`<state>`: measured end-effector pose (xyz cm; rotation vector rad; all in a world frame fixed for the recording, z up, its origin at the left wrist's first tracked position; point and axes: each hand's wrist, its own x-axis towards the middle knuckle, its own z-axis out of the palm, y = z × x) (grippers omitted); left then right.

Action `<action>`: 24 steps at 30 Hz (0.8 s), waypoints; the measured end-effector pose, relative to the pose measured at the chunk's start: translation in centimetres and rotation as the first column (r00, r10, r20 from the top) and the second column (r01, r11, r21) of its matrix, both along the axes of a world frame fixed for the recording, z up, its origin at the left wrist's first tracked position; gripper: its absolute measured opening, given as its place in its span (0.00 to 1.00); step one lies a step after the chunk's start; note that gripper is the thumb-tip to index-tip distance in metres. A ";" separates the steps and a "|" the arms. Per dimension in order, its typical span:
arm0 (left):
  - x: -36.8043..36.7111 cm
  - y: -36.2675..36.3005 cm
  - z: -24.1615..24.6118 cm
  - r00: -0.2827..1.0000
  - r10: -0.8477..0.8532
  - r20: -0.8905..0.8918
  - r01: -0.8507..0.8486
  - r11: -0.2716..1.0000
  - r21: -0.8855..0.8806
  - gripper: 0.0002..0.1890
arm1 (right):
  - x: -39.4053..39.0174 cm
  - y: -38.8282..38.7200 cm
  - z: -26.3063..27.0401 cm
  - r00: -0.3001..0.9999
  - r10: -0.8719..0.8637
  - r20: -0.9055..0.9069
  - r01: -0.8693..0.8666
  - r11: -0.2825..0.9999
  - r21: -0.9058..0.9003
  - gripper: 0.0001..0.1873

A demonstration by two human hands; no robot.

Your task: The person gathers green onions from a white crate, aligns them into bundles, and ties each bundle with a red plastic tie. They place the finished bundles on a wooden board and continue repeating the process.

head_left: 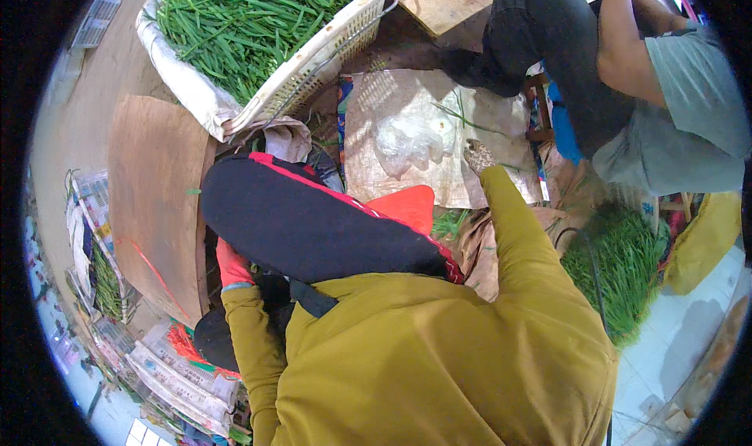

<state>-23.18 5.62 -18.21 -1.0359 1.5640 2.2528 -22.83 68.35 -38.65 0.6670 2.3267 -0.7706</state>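
My right hand, in a spotted glove, is low over a pale woven sheet spread on the ground. Just left of it lies a crumpled clear plastic bag. A few loose green stalks rest on the sheet above the hand. I cannot tell whether its fingers hold anything. My left hand, in a red glove, is down beside my dark-clad leg, beside a wooden board. The leg hides its fingers. Something flat and red shows past my leg.
A white plastic basket, lined with cloth, is heaped with long green leaves. At right sits another person, a dark shoe at the sheet's edge. Below that person stands a thick green bunch. Several crates line the lower left.
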 end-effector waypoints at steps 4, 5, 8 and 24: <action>-0.5 0.8 0.7 0.997 -0.083 0.009 0.082 0.995 0.060 0.21 | -3.3 -3.0 2.2 0.970 0.049 -0.238 -0.029 0.996 0.087 0.28; -0.5 1.1 0.9 0.994 -0.107 -0.008 0.107 0.989 0.104 0.21 | -4.4 -3.9 3.1 0.958 0.036 -0.284 -0.013 0.996 0.085 0.28; -0.5 1.7 1.2 0.994 -0.105 0.024 0.101 0.988 0.114 0.21 | -7.6 -7.3 5.5 0.924 0.170 -0.343 -0.199 0.979 -0.052 0.34; -0.2 2.5 -0.6 0.983 -0.129 0.128 0.110 0.983 0.144 0.21 | -10.0 -18.5 2.1 0.946 0.324 0.028 -0.317 0.938 -0.143 0.52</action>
